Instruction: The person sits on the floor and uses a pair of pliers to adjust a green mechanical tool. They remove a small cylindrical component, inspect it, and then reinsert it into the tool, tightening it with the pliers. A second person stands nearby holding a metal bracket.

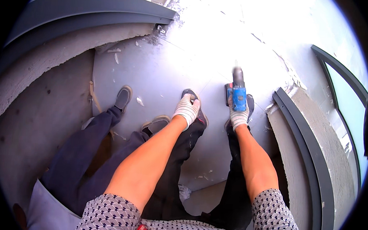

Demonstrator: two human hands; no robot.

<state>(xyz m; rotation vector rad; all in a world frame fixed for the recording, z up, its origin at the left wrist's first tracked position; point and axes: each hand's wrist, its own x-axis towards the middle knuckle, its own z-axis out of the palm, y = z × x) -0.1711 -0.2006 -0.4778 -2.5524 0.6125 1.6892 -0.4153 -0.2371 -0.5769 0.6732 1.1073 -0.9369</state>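
Note:
My right hand (238, 117), in a striped knit work glove, is wrapped round the handle of a blue cordless drill (239, 99). The drill's dark chuck (238, 76) points away from me, and its tip fades into the glare. A red and black battery pack (228, 92) shows at its left side. My left hand (188, 108), gloved the same way, is held out in front of me, apart from the drill. Its thumb and fingers are pressed together; anything between them is too small to make out.
Beside me on the left stands another person in dark trousers (73, 159) and grey shoes (124, 97). Dark grey metal frames run along the low walls at left (94, 6) and right (310, 149). A glazed panel (348, 105) leans at far right. Debris (140, 101) lies on the floor.

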